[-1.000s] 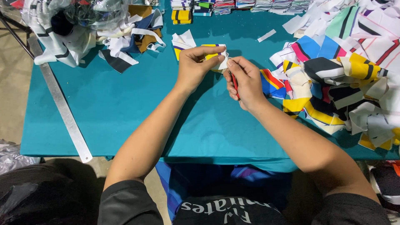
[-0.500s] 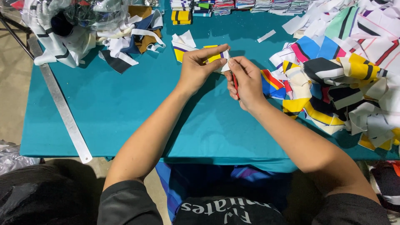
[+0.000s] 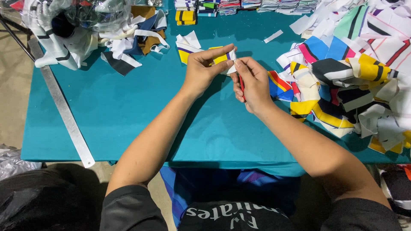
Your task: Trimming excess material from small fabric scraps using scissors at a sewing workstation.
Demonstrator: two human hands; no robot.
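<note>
Nearest the person, a long metal ruler [image 3: 64, 112] lies slanted on the left of the teal table [image 3: 128, 115]. Above the table's middle, the left hand [image 3: 204, 68] pinches a small yellow-and-white fabric piece [image 3: 223, 57] between thumb and fingers, while the right hand [image 3: 252, 83], touching that piece, is closed around a thin red tool [image 3: 242, 83]. A heap of striped fabric scraps [image 3: 355, 81] lies at the right, more scraps [image 3: 128, 47] at the far left, and folded stacks [image 3: 231, 5] line the far edge.

A clear plastic bag [image 3: 92, 13] of cloth scraps sits at the table's [image 3: 128, 111] far-left corner.
</note>
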